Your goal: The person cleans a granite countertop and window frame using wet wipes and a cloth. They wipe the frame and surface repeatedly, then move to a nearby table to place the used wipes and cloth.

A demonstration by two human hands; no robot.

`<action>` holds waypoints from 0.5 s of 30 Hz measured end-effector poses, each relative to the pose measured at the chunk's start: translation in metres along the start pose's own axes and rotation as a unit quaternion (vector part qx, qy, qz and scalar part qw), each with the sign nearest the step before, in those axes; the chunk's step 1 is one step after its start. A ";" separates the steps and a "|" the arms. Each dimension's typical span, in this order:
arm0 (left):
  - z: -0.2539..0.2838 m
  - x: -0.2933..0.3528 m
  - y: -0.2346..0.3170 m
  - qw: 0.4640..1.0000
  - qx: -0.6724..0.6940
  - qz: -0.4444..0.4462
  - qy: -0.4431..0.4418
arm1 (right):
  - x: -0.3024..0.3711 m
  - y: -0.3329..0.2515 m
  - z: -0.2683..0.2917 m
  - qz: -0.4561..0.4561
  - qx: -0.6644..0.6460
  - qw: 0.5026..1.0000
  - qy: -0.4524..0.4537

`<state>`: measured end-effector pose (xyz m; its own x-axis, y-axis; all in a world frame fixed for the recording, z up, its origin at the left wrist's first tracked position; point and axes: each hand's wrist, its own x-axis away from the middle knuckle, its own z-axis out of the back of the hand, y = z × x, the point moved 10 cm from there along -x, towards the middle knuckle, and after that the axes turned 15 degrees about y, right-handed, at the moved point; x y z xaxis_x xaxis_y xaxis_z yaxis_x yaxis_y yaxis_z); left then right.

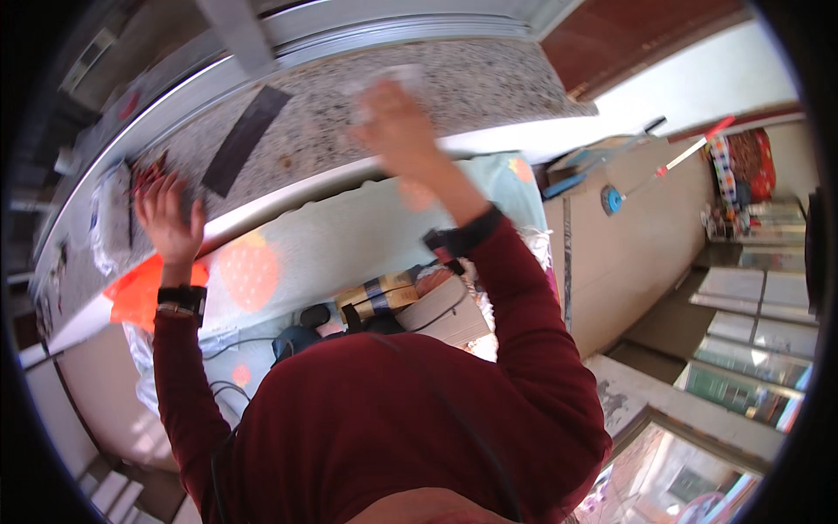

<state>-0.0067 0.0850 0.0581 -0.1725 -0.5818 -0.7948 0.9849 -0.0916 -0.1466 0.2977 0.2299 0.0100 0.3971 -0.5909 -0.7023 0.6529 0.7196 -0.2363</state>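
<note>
My right hand [394,127] is over the speckled granite sill [480,83], smeared by motion. A thin whitish cloth or tissue [397,74] shows at its fingertips, pressed against the stone. Its exact kind is too blurred to tell. At the left end of the sill my left hand [168,218] has its fingers spread and holds nothing that I can see. Just beyond those fingers is a small reddish-brown bundle [150,168], partly hidden. A clear plastic package with white contents [109,218] lies to the left. Between my hands rests a flat dark strip [247,140].
Below the sill, a pale green strawberry-patterned cloth [323,236] covers a surface holding a yellow box [384,295], cardboard [449,314] and cables. An orange bag [144,293] hangs under my left wrist. A window frame [401,33] borders the sill. A blue-headed brush [613,200] is at right.
</note>
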 end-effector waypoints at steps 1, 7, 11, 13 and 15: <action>-0.001 0.000 0.000 1.000 -0.001 -0.004 0.001 | 0.000 -0.014 -0.014 -0.002 -0.025 0.999 -0.037; -0.004 0.004 -0.001 1.000 -0.019 -0.016 -0.003 | -0.032 0.132 0.043 -0.064 0.062 0.995 -0.045; -0.006 0.003 0.000 0.999 -0.026 -0.018 -0.013 | -0.021 0.258 0.092 -0.181 0.219 0.958 -0.049; -0.005 0.001 0.001 1.000 -0.012 -0.021 -0.007 | -0.002 0.261 0.108 -0.180 0.177 0.967 -0.028; -0.001 0.000 0.000 1.000 0.000 -0.015 0.009 | 0.022 0.238 0.121 -0.165 0.214 0.963 -0.018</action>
<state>-0.0065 0.0858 0.0576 -0.2021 -0.5641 -0.8006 0.9793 -0.1082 -0.1710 0.5396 0.3442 0.0197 0.1403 -0.7790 -0.6112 0.9503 0.2792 -0.1377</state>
